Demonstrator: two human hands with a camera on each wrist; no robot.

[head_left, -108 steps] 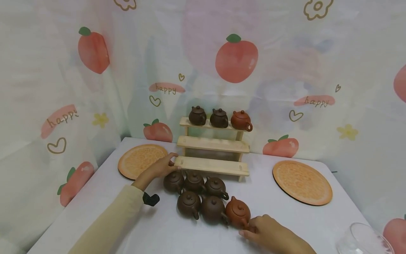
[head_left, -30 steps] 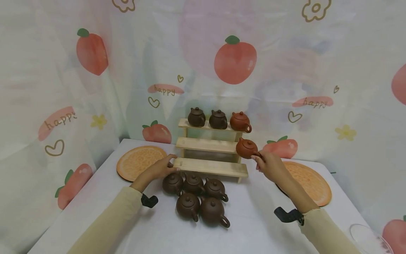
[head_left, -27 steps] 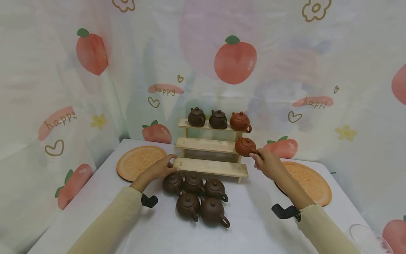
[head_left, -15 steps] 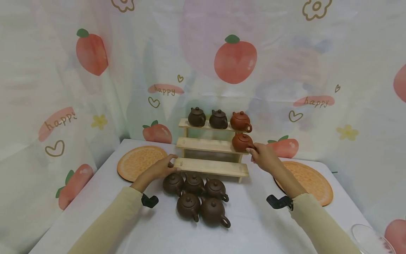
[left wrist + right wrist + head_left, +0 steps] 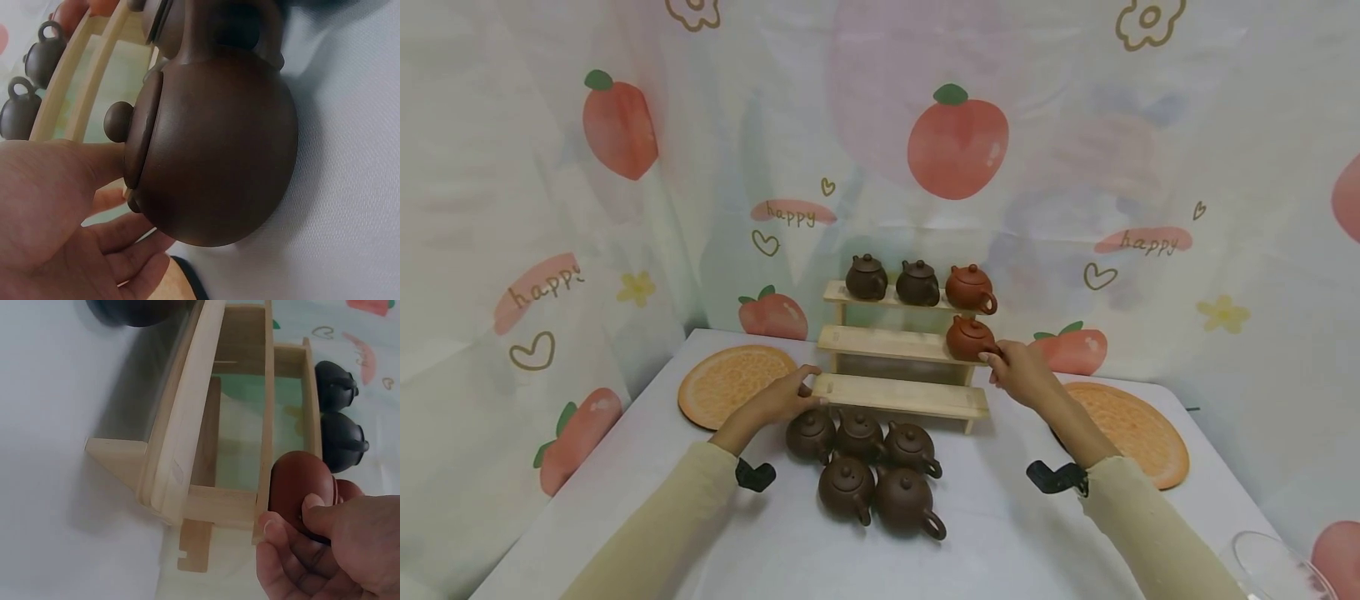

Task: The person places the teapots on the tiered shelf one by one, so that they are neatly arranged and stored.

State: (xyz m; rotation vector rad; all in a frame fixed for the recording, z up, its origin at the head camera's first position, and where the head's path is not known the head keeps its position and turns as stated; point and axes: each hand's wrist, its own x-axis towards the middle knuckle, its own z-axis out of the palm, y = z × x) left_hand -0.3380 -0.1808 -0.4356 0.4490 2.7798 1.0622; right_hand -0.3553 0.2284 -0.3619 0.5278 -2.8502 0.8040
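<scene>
On the middle step of a three-tier wooden display rack [image 5: 880, 340], at its right end, sits a reddish-brown teapot [image 5: 968, 337]. My right hand [image 5: 1022, 371] pinches its handle; the right wrist view shows the teapot [image 5: 301, 484] against the shelf board, with thumb and fingers around the handle side. My left hand [image 5: 778, 398] grips the left end of the lowest step, thumb and fingers at its edge. Close beside that hand in the left wrist view is a dark brown teapot [image 5: 219, 156], which hides part of the grip.
Several dark brown teapots [image 5: 904, 498] stand in two rows before the rack. On the top step are two dark teapots [image 5: 917, 283] and a reddish one [image 5: 970, 287]. Round orange mats lie left [image 5: 730, 383] and right [image 5: 1138, 433]. A clear glass vessel [image 5: 1273, 567] stands at the right corner.
My right hand has lifted the reddish-brown teapot from the front row and carried it up onto the middle step, shifting slightly left at the end. My left hand has stayed at the rack.
</scene>
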